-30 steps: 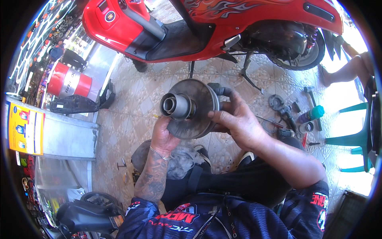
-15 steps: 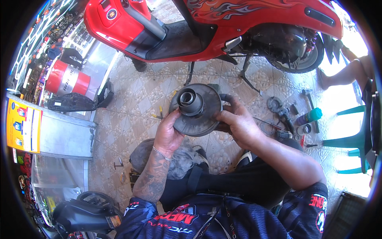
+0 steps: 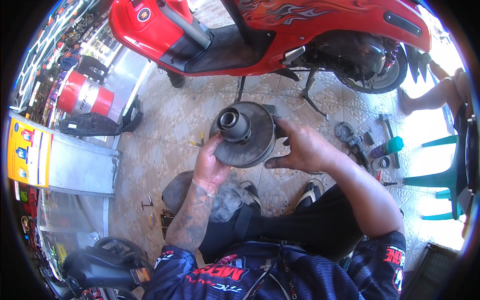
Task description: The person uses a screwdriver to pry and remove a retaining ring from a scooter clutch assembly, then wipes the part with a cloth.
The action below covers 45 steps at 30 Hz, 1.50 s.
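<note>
My left hand [image 3: 212,165] grips a round grey metal pulley assembly [image 3: 240,152] by its lower left edge, thumb up along the rim. A hollow central sleeve [image 3: 235,127] stands up from the disc. My right hand [image 3: 295,147] is at the disc's right side, thumb stretched away from the rim and fingertips near the top right edge, partly hidden. Below the disc, a grey rag or bag [image 3: 225,202] rests by my legs.
Across the top stands a red scooter [image 3: 210,50]. Metal parts [image 3: 345,131], a hammer [image 3: 385,119] and a spray can [image 3: 387,146] lie at right, near a green chair [image 3: 440,165] and another person's leg [image 3: 420,102]. At left are a counter [image 3: 85,167] and red-white drum [image 3: 75,92].
My right thumb has left the disc's face and dropped below its edge, the hand loosening. The sleeve's end has turned further upward since a second ago, and the assembly sits slightly right.
</note>
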### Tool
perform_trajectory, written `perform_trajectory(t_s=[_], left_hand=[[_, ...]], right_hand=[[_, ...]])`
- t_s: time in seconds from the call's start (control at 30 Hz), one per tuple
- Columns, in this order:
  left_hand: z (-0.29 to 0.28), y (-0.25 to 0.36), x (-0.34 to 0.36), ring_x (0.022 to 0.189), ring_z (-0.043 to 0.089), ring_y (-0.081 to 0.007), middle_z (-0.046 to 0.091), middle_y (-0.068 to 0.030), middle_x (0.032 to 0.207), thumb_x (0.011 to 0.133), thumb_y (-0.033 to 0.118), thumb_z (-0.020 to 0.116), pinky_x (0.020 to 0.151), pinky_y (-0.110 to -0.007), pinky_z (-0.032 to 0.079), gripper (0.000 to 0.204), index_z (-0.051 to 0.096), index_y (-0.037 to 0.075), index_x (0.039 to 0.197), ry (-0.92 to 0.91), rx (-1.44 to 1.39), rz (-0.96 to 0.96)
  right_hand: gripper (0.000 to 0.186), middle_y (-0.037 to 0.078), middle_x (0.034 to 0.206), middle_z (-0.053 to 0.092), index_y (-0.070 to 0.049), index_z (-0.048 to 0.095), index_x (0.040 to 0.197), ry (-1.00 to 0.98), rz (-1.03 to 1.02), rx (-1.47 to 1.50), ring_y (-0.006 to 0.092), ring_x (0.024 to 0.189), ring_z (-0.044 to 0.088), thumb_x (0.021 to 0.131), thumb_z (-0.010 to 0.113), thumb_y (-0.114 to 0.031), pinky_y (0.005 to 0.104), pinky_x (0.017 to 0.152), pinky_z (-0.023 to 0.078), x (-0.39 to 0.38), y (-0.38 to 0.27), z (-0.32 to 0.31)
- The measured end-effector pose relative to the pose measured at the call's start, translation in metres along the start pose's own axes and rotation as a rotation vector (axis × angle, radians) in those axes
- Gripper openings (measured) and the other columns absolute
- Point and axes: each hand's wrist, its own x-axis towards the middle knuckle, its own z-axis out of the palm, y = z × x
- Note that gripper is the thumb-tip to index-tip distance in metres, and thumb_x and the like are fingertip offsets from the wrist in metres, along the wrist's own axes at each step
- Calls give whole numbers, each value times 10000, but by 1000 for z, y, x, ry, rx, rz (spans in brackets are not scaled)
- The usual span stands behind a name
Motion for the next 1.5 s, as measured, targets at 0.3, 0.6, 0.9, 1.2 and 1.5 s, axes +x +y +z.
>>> perform_trajectory(t_s=[0.3,0.6,0.9,1.2,1.5], left_hand=[[5,-12,-1,1211,643,-232,657,-127,1315,1047,237,543,1077,-398,500,409,558,-13,1370,16,2,-28],[9,-20,3,1227,634,-244,646,-141,1328,1052,256,539,1086,-412,497,440,527,-18,1396,46,-6,-28],[8,-18,8,1238,628,-254,635,-145,1345,1057,287,549,1092,-424,492,462,513,-10,1408,92,17,-62],[13,-9,22,1229,629,-262,613,-145,1368,1043,336,558,1083,-437,502,497,513,5,1411,39,-24,-92],[-1,11,23,1179,653,-247,659,-152,1284,974,224,575,1021,-400,536,469,547,-25,1371,86,-25,-197]], right_hand=[[916,235,1300,659,-71,381,1562,7,181,-355,365,1195,648,800,834,-303,433,1051,500,-3,28,-39],[581,203,1190,699,5,560,1399,-128,433,317,259,1076,692,1051,532,-460,387,895,582,43,50,-18],[538,184,986,729,69,659,1181,-116,339,261,272,871,725,1096,433,-412,402,792,592,48,43,4],[527,121,782,702,71,661,1091,24,578,630,214,628,701,1089,484,-425,322,555,570,46,38,-5],[577,223,1122,686,103,545,1318,-148,592,767,334,1039,716,1097,448,-421,434,810,641,38,27,12]])
